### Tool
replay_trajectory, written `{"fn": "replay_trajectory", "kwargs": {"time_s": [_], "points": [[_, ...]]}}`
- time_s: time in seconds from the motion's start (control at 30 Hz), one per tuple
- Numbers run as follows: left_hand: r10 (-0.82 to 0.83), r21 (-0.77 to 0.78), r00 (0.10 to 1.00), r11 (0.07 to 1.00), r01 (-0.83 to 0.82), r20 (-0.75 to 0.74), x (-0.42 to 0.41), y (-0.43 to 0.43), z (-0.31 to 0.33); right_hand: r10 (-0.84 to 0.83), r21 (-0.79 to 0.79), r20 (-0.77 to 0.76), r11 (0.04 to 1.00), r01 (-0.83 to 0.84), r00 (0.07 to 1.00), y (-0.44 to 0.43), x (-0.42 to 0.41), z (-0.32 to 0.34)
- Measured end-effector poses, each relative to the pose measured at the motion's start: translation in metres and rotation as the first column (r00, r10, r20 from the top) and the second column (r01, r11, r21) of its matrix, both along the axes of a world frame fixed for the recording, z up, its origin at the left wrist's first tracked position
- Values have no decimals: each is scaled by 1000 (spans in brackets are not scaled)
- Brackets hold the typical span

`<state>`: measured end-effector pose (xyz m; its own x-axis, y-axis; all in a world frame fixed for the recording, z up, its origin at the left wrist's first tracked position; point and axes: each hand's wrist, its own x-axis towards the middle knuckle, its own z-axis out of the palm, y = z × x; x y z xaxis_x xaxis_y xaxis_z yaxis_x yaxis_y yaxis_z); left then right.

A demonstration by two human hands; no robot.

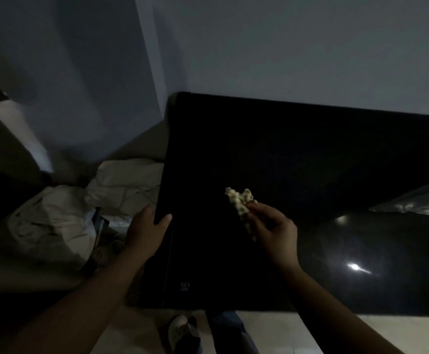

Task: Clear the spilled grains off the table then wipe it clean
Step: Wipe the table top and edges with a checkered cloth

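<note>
A glossy black table (297,154) fills the middle and right of the dim view. My right hand (274,231) hovers over it and pinches a small pale patterned cloth (240,203), which sticks up from my fingers. My left hand (148,231) grips the table's left edge, thumb lying on the top surface. No grains show on the dark tabletop; the light is too low to tell.
A clear plastic bag (417,200) lies at the table's right edge. Crumpled pale sacks (62,215) are heaped on the floor to the left, against a grey wall. A shoe (180,330) shows below the table's front edge.
</note>
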<state>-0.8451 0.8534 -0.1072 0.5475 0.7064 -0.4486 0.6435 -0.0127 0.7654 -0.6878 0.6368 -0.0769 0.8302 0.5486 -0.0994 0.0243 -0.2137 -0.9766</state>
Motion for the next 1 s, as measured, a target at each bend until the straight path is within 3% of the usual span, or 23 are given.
{"fn": "replay_trajectory", "kwargs": {"time_s": [0.13,0.33,0.5,0.6,0.8,0.93,1.0], "points": [[12,40,998,999,-15,58,37,23,10,75,33,-20,997,-75,997,41,49,1],[63,109,996,992,-70,67,84,58,0,143,7,78,990,-144,987,114,121,-7],[69,134,995,988,-78,70,117,92,-10,40,-41,263,999,-30,964,190,173,-18],[111,94,987,988,-122,117,123,103,-24,30,8,261,999,-33,965,230,200,-23],[139,6,974,990,-142,181,123,110,-34,107,-202,528,979,3,843,284,240,-45],[149,40,975,987,-158,166,123,110,-39,161,-332,505,943,19,848,306,254,-68],[160,40,974,985,-169,161,123,110,-40,146,-292,509,956,11,849,306,249,-78]]}}
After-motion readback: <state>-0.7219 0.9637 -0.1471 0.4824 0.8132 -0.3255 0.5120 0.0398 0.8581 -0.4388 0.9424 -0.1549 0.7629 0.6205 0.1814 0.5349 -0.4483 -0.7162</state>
